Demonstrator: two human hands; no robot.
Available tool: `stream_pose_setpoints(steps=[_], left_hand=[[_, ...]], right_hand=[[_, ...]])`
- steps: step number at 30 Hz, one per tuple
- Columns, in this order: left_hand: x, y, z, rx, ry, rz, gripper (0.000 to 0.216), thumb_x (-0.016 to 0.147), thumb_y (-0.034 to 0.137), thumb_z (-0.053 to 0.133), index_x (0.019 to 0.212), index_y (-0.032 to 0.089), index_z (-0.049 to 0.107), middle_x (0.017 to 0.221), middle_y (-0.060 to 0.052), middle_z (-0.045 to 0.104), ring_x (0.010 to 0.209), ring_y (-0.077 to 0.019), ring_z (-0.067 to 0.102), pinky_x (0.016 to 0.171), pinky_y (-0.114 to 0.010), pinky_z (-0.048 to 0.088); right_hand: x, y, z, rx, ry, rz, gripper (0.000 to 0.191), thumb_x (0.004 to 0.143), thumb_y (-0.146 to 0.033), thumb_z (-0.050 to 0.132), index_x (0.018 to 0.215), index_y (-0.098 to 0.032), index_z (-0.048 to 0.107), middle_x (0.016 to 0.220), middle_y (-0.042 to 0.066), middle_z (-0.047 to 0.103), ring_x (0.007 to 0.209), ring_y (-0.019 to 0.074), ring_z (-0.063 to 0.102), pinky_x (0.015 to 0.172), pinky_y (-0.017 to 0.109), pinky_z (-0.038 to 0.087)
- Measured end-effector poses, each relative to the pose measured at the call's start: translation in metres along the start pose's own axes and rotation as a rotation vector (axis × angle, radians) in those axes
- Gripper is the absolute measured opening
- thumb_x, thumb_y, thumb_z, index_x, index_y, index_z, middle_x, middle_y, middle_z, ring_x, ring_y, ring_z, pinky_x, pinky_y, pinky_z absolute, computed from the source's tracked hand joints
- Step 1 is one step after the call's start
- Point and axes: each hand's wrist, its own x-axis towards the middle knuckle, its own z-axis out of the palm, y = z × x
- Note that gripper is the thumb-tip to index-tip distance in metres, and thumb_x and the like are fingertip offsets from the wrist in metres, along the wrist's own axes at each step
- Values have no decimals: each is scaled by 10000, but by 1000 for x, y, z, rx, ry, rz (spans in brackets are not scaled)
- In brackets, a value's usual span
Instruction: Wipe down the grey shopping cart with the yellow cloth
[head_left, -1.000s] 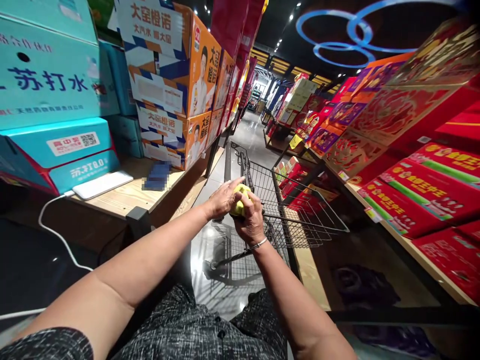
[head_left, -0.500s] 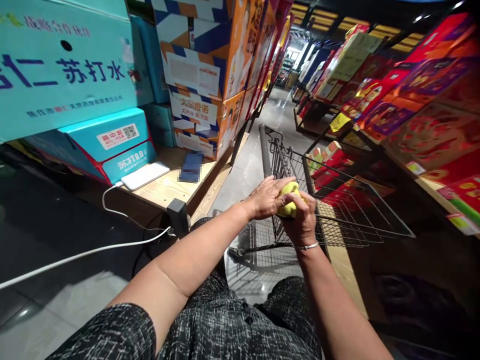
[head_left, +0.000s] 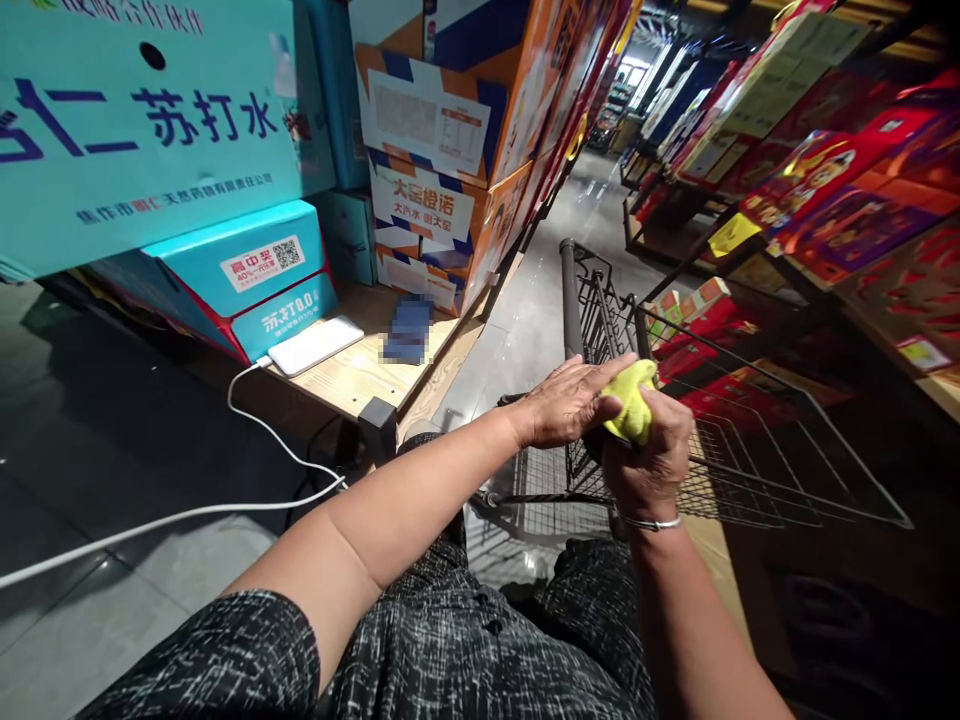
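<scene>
Both hands are kept close together in front of the body, just on the near side of the cart (head_left: 607, 315), w/ the yellow cloth (head_left: 636, 398) btwn them. The L hand (head_left: 562, 405) is held part open, fingers almost straight and laid to the cloth's top & L side, thumb set lower; whether the cloth is pinched there or only pressed can't be told. The R hand (head_left: 654, 440) is curled tight, and the cloth is gripped in its bent fingers; a thin silver bracelet (head_left: 655, 523) is worn at that wrist. The cloth is bright yellow, soft-looking, bunched into a lump & part. hidden by the fingers; something dark is seen just under it, but can't be made out. The cart is built of dark wire, w/ a thick handle bar (head_left: 571, 300) at its L end; red packs (head_left: 694, 325) are seen past the wires, though whether they're inside or on a shelf beyond can't be told. On the wooden bench (head_left: 341, 385) to the L, a white gadget (head_left: 316, 345) is laid flat w/ a white cable (head_left: 247, 510) plugged in, and near it a blue item (head_left: 409, 330) is blurred out. Behind these, turquoise boxes (head_left: 277, 265) & orange-white-blue cartons (head_left: 427, 200) are stacked; their contents can't be seen.
</scene>
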Motion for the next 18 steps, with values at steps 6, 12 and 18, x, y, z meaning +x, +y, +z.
stream_pose_setpoints(steps=[6, 12, 18], left_hand=[[-3, -7, -11, -174, 109, 49, 1122, 827, 863, -3, 1580, 45, 156, 1393, -210, 569, 1358, -286, 474, 1219, -482, 205], [-1, 0, -21, 19, 15, -64, 861, 968, 674, -52, 1488, 179, 423, 1369, -88, 616, 1341, -224, 496, 1239, -470, 102], [-1, -2, -18, 105, 54, -37, 978, 945, 679, -111, 1274, 159, 650, 1386, -97, 595, 1354, -214, 479, 1240, -418, 126]], right_hand=[[-9, -4, 11, -39, -35, -266, 303, 830, -205, 710, 1097, -329, 638, 1248, 46, 508, 1201, 256, 527, 978, 439, 464], [-32, 51, -6, -118, -59, -525, 299, 820, -137, 709, 1044, -332, 671, 1194, 38, 561, 1235, 264, 476, 1056, 476, 411], [-61, 91, -25, -149, -121, -482, 328, 822, -74, 632, 1047, -312, 657, 1167, 58, 562, 1152, 238, 529, 915, 379, 506]])
